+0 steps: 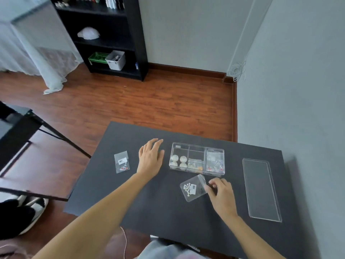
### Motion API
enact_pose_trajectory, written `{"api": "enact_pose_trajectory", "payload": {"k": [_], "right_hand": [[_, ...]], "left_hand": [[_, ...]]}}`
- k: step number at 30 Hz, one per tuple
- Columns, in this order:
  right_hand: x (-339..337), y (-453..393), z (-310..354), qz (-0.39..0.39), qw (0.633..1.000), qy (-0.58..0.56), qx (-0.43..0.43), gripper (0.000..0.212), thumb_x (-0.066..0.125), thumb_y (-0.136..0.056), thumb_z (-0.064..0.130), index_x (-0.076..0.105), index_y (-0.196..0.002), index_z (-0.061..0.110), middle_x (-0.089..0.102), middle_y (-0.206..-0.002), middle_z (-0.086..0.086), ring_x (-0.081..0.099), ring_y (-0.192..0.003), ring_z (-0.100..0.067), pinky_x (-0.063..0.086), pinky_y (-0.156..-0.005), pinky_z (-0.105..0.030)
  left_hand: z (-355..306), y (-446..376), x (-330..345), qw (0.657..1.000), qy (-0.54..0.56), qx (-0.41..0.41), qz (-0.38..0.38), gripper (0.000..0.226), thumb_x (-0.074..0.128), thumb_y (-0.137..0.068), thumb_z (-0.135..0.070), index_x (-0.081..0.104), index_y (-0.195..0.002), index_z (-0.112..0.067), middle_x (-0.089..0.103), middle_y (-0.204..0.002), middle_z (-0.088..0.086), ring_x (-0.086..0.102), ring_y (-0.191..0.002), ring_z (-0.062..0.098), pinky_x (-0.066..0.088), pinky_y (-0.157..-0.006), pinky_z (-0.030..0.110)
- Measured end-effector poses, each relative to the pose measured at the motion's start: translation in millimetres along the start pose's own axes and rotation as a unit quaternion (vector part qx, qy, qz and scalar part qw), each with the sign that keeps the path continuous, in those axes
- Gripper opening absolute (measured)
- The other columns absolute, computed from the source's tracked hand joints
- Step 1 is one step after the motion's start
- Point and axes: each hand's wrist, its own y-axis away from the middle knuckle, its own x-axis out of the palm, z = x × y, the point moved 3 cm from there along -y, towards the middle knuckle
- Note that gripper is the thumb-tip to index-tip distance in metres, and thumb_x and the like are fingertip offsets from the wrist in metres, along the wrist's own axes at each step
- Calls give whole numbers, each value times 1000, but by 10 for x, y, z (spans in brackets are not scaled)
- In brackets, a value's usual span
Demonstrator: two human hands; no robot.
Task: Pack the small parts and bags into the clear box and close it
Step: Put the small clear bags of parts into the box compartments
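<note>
The clear box [197,146] stands open on the black table [168,212], split into three compartments: white balls on the left, small yellowish parts in the middle, a bag of parts on the right. Its clear lid [261,189] lies flat to the right. My right hand [221,195] pinches the corner of a small clear bag with white flower parts [192,189], just in front of the box. My left hand [151,157] hovers flat with fingers apart, left of the box, holding nothing. A second small bag with red and white parts [122,162] lies further left.
A black frame of another table or chair [28,131] stands to the left over the wooden floor. A black shelf unit [104,40] is against the far wall. The grey wall runs close along the table's right side.
</note>
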Motion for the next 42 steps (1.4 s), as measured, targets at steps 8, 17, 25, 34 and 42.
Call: {"api": "enact_pose_trajectory", "payload": {"k": [8, 17, 25, 34, 42], "right_hand": [[357, 25, 161, 61, 982, 164, 76, 88, 73, -69, 62, 46, -133, 9, 49, -125, -14, 48, -111, -36, 45, -92, -46], [405, -87, 270, 89, 978, 107, 157, 67, 88, -57, 39, 53, -110, 15, 56, -111, -10, 49, -108, -34, 44, -89, -43], [371, -14, 272, 85, 979, -62, 176, 30, 65, -83, 15, 47, -59, 14, 59, -68, -1, 55, -74, -27, 37, -59, -30], [-367, -16, 159, 20, 982, -141, 123, 25, 70, -83, 18, 56, -66, 7, 70, -71, -12, 60, -71, -29, 42, -63, -32], [-885, -592, -3, -112, 981, -135, 83, 21, 72, -82, 13, 52, -85, 18, 61, -67, 6, 52, -56, -6, 37, -53, -10]], "left_hand": [[1255, 122, -365, 971, -82, -196, 110, 73, 55, -94, -23, 12, -153, -21, 8, -163, 4, 10, -149, 28, 22, -116, 53], [1556, -61, -416, 961, -96, -170, 197, 86, 79, -73, -26, 32, -145, -21, 38, -137, 10, 33, -128, 33, 45, -98, 49], [1400, -133, -426, 965, -73, -135, 214, 38, 56, -83, -1, 55, -120, -6, 58, -119, 18, 53, -112, 35, 46, -88, 38], [483, -266, -559, 984, 88, -55, 143, 33, 53, -79, 8, 67, -100, -12, 70, -94, 4, 62, -87, 23, 44, -72, 25], [-511, -466, -279, 971, 191, 0, 141, 20, 70, -79, -3, 58, -85, -18, 71, -93, 7, 71, -84, 19, 48, -63, 16]]}}
